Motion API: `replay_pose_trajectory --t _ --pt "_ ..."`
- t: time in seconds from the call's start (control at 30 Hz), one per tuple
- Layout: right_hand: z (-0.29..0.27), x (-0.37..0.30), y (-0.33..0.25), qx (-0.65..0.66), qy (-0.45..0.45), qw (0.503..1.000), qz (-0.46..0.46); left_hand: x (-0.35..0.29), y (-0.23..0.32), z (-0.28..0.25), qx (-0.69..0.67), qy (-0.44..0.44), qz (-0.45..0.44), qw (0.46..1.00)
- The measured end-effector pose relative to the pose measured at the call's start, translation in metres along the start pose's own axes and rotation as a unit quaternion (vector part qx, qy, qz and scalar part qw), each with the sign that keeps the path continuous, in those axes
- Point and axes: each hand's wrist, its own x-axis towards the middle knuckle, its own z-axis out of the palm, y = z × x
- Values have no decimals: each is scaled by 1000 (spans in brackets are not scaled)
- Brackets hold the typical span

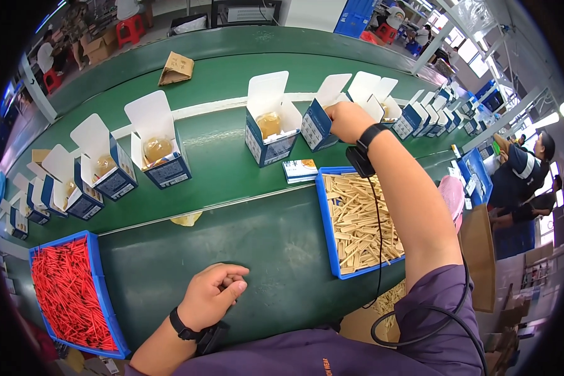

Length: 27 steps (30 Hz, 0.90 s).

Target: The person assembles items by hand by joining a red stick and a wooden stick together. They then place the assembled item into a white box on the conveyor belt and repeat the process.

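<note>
My right hand reaches over an open blue-and-white carton, its fingers dipping behind the near wall, where I cannot see what they hold. Below that arm a blue tray is full of small pale wooden sticks. My left hand hovers over the near dark green bench with fingers curled in and thumb alongside; nothing shows in it. Left of the carton at my right hand stands another open carton with a round amber-coloured object inside.
More open cartons line the green conveyor belt on both sides. At lower left sits a blue tray of thin red sticks. A flat printed box lies beside the belt's edge. Brown cardboard lies farther back. Co-workers are at right.
</note>
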Motion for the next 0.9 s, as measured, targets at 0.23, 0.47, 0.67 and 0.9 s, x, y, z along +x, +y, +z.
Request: replay_pose_trajectory --t 0.23,0.47,0.67,0.9 --pt "-17 -19 -27 12 111 994 -13 -3 -4 -6 36 -6 20 999" --pt "20 -66 -94 -51 -81 993 -71 -6 1 -2 139 -4 78 987" --pt "58 -34 -76 -86 -114 987 -76 1 2 5 124 5 75 989" --pt "57 -30 -72 -1 -130 986 -107 -1 4 2 169 0 100 980"
